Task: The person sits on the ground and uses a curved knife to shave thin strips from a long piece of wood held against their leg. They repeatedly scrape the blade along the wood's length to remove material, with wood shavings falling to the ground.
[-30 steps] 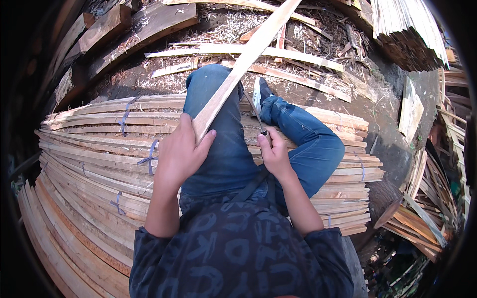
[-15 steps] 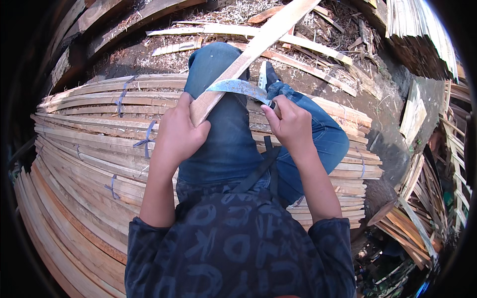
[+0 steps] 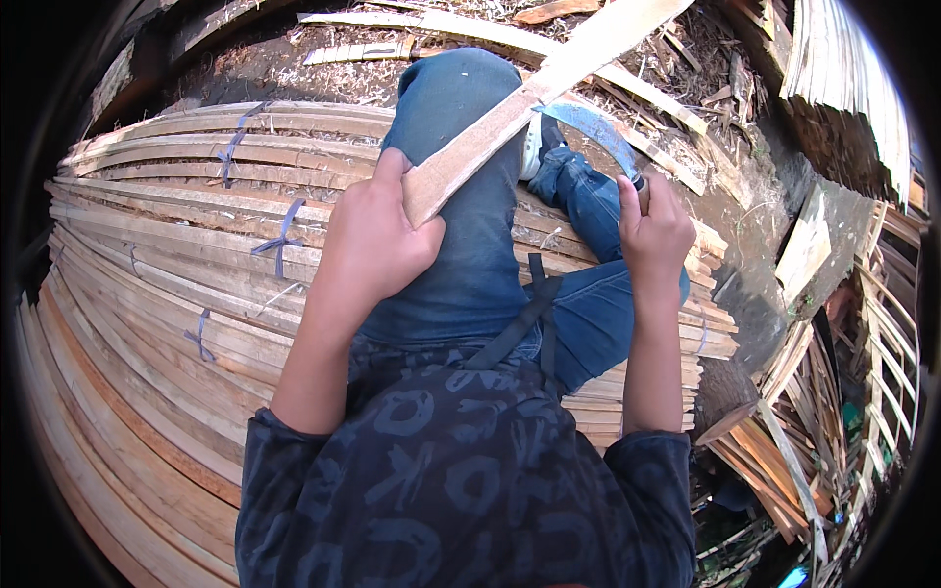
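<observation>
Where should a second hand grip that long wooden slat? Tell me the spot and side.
Probably the bare stretch of the wooden slat just above the left hand, coming from the person's left. The slat slants up and away over the knee, and the curved blade in the right hand meets its right edge.

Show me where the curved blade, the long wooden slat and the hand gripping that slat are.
curved blade [image 3: 600, 132]: head view, on the middle of the flat metal.
long wooden slat [image 3: 510, 122]: head view, on its pale face above the knee.
left hand [image 3: 377, 240]: head view, on the back of the hand.
</observation>
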`<state>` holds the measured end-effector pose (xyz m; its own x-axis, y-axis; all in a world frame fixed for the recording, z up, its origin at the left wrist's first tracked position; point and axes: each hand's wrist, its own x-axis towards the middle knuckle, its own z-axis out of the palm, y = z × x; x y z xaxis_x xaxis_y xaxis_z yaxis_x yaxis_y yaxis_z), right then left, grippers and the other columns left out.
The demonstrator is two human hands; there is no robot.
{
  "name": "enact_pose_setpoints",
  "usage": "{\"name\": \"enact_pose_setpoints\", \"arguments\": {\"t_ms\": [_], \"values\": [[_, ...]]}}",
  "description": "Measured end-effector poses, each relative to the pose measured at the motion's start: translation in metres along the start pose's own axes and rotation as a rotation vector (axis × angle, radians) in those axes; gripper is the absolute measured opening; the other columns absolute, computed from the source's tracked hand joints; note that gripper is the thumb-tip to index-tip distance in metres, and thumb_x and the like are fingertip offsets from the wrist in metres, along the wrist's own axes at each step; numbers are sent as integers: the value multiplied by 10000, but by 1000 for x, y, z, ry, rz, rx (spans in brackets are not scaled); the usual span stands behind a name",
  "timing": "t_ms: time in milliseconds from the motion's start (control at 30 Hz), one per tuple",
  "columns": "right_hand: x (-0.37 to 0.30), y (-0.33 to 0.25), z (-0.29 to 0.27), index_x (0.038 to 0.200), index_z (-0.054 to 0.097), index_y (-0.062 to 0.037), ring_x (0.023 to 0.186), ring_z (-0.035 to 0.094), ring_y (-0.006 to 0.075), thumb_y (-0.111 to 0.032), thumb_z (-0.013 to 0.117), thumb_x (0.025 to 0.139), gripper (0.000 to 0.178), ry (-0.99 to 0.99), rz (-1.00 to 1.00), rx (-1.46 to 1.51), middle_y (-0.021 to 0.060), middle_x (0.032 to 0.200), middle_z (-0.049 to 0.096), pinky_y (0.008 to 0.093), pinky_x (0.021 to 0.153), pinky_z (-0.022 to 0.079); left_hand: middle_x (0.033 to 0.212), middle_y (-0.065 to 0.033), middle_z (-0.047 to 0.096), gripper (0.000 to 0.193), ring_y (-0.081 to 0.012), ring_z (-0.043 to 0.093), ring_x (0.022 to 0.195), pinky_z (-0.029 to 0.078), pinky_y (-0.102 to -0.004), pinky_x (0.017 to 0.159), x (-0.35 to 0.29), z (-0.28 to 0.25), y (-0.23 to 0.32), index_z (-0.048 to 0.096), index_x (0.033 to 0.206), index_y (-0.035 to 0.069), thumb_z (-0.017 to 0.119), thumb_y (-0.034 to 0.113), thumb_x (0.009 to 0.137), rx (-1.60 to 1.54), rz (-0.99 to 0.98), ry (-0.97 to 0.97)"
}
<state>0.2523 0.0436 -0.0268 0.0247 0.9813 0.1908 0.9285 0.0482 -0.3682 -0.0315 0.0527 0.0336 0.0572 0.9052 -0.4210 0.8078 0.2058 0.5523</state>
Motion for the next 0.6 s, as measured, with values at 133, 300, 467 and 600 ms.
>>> {"name": "enact_pose_setpoints", "arguments": {"t_ms": [133, 300, 467, 600], "values": [[-18, -8, 2, 764, 531, -49, 493, 544, 279, -295, 706, 870, 320, -29, 76, 81, 81, 580, 524, 368, 460, 412, 716, -290, 604, 346, -478, 615, 744, 493, -515, 714, 1, -1, 0, 483, 941, -23, 628, 153, 681, 2, -20, -30], [-18, -34, -8, 779, 538, -46, 497, 556, 252, -271, 719, 860, 300, -102, -8, 141, 70, 583, 533, 349, 459, 416, 714, -289, 607, 341, -475, 618, 745, 495, -518, 712, 2, 4, 0, 479, 930, -23, 634, 160, 688, 56, 0, -5], [-2, -46, -1, 776, 530, -60, 495, 564, 257, -275, 718, 859, 297, -93, -37, 98, 63, 590, 551, 349, 454, 429, 711, -287, 608, 347, -473, 620, 736, 500, -518, 707, 0, 5, 2, 480, 930, -22, 640, 168, 687, 46, 21, 13], [5, -31, 8, 767, 527, -73, 490, 569, 267, -316, 706, 865, 317, -82, -83, 37, 59, 585, 556, 362, 453, 441, 713, -283, 612, 374, -470, 624, 735, 506, -512, 710, 0, 6, -1, 487, 959, -26, 643, 176, 685, 52, 27, 7]]}}
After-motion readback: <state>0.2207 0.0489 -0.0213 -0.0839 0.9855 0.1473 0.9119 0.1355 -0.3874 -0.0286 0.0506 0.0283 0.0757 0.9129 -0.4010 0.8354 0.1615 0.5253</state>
